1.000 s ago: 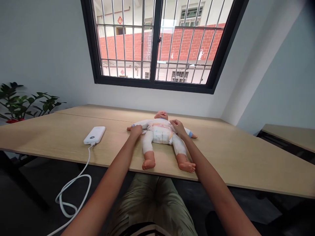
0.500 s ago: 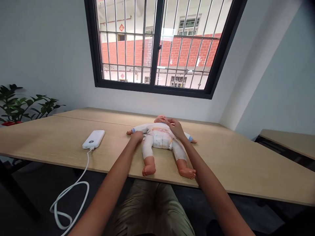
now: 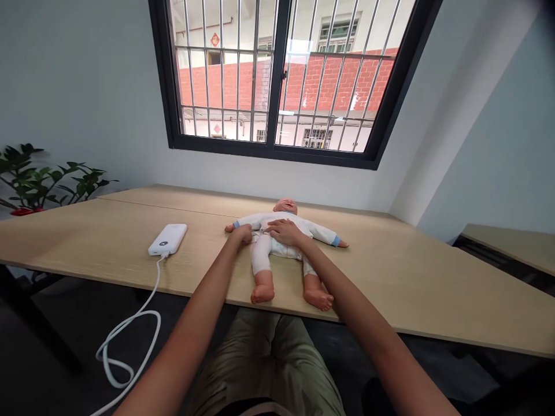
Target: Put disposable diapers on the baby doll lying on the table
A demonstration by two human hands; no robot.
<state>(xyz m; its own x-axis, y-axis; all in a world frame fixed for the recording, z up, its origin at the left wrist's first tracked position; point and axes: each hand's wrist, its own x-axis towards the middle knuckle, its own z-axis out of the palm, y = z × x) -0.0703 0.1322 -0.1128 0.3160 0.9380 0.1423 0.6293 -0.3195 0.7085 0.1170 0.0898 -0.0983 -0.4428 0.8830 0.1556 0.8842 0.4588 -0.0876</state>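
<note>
A baby doll (image 3: pixel 261 254) in a white suit with blue cuffs lies on its back, head towards the window and feet towards me. Round its hips is a white diaper (image 3: pixel 284 251), partly hidden under my right hand. My left hand (image 3: pixel 243 233) is closed at the diaper's left side, its fingertips pinching the edge there. Across the front of the diaper, at the doll's belly, my right hand (image 3: pixel 286 231) rests palm down with fingers stretched out towards the left. My right forearm passes over the doll's right-side leg.
A white power bank (image 3: pixel 168 239) lies to the left on the wooden table (image 3: pixel 203 271), its white cable (image 3: pixel 156 289) hanging over the front edge. A potted plant (image 3: pixel 47 182) stands at the far left. Behind the table is a barred window (image 3: pixel 272 151).
My right hand has moved left and down from the doll's chest on the right, onto the diaper's front. My left hand stays at the diaper's side. The doll's right-side leg has shifted slightly inward.
</note>
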